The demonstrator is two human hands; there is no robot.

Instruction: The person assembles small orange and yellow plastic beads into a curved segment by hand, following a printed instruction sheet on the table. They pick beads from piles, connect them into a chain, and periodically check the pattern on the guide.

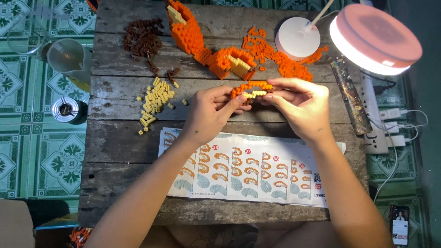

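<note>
Your left hand (212, 112) and right hand (298, 108) pinch a curved orange-and-yellow brick strip (251, 88) above the worktop (115, 147). Beyond it stands a larger orange built section (206, 46); loose yellow bricks (155, 98), brown bricks (142, 36) and orange bricks (280, 57) suggest much remains.
</note>
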